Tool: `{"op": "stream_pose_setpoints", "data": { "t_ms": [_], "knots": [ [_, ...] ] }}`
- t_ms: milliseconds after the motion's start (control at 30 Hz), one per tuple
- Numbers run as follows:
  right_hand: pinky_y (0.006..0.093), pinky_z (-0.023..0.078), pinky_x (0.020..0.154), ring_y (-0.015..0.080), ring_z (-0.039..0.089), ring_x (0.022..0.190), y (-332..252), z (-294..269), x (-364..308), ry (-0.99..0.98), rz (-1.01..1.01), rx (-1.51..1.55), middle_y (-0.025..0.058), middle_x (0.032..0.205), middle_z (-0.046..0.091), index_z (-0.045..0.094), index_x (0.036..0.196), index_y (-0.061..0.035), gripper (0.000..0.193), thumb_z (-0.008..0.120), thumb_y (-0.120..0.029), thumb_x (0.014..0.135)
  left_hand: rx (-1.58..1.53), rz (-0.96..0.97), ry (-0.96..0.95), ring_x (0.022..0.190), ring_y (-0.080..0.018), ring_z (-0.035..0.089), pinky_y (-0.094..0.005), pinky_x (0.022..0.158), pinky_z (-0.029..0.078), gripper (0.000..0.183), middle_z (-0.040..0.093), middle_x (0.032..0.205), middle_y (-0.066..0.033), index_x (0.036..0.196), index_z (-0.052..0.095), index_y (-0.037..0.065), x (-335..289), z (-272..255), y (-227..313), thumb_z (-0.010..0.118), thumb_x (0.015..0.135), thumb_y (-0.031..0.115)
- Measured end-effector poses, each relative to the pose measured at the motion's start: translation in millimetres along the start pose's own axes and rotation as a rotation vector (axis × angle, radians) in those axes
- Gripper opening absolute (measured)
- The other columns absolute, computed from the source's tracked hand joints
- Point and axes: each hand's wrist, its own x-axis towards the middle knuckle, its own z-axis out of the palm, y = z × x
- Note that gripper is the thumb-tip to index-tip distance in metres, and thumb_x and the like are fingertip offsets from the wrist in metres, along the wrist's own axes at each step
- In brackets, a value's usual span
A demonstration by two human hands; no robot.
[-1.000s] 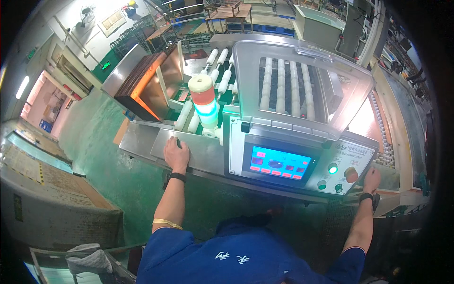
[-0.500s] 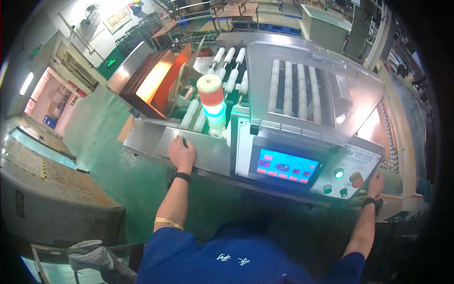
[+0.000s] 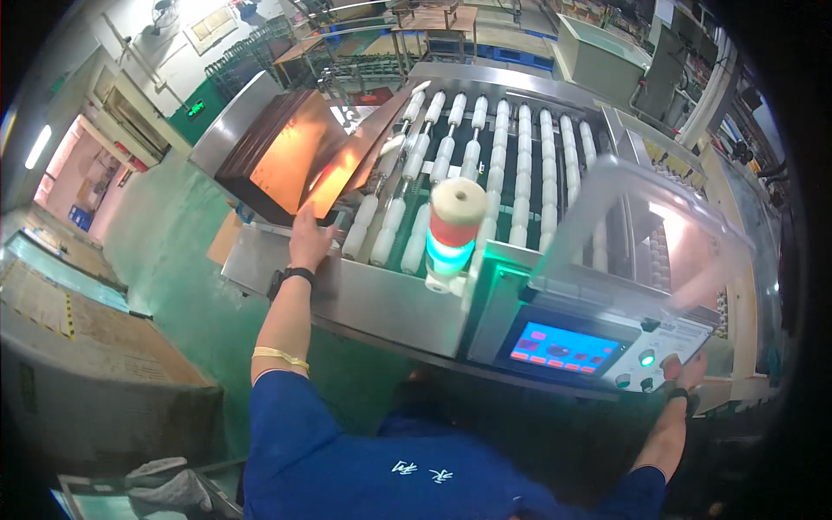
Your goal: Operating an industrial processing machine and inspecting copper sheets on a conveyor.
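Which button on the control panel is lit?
The upper green button, left of the red button beside the right hand: it glows brightly, while the red button and the two dark controls below do not.

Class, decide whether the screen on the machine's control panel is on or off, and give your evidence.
On: the screen glows blue, with pinkish-red blocks showing.

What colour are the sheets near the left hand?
The sheets look coppery orange, best in head view.

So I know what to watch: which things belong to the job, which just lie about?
Likely in the job: copper-coloured panels, by left hand; white rollers; control panel, by right hand.
Likely just about: grey cloth; wooden table; wall fan.
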Motion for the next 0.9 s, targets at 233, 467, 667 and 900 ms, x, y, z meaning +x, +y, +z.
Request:
{"op": "stream_pose_setpoints", "data": {
  "t_ms": [233, 467, 667, 900],
  "knots": [
    [0.052, 0.049, 0.088, 0.0497, 0.063, 0.103, -43.3, -61.6, -121.8, -0.023, 0.298, -0.003, 0.0285, 0.114, 0.069, 0.07, 0.116, 0.0028, 0.056, 0.05, -0.048, 0.103, 0.105, 0.329, -0.058, 0.096, -0.0353, 0.07, -0.0457, 0.079, 0.058, 0.029, 0.07, 0.112, -0.0148, 0.121, 0.062, 0.005, 15.6, -9.1, -11.2, 0.063, 0.093, 0.013],
    [0.0534, 0.051, 0.084, 0.0475, 0.067, 0.101, -11.5, -87.0, -280.3, -0.19, 0.51, -0.091, 0.0255, 0.108, 0.072, 0.072, 0.112, 0.0022, 0.047, 0.055, -0.04, 0.1, -0.136, 0.407, 0.34, 0.084, -0.0343, 0.072, -0.042, 0.07, 0.057, 0.014, 0.072, 0.098, -0.0143, 0.107, 0.068, 0.006, 46.7, -69.4, 28.2, 0.063, 0.094, 0.009],
    [0.0449, 0.056, 0.08, 0.0348, 0.072, 0.096, 33.8, -73.4, -371.1, -0.625, -0.037, -0.727, 0.0195, 0.104, 0.075, 0.075, 0.113, -0.006, 0.035, 0.057, -0.033, 0.1, -0.502, -0.207, 0.566, 0.095, -0.0283, 0.068, -0.0393, 0.086, 0.053, 0.022, 0.073, 0.107, -0.0137, 0.112, 0.07, 0.0, 124.5, -151.2, -32.7, 0.054, 0.103, 0.012],
    [0.0486, 0.054, 0.079, 0.0369, 0.069, 0.094, -40.4, -21.5, -439.7, -0.875, -0.08, -0.457, 0.0157, 0.101, 0.074, 0.073, 0.107, -0.011, 0.022, 0.057, -0.022, 0.097, -0.686, -0.452, 0.692, 0.096, -0.0258, 0.064, -0.0374, 0.086, 0.052, 0.029, 0.068, 0.111, -0.0168, 0.115, 0.064, -0.01, 123.7, -211.5, -73.3, 0.049, 0.106, 0.013]
  ]
}}
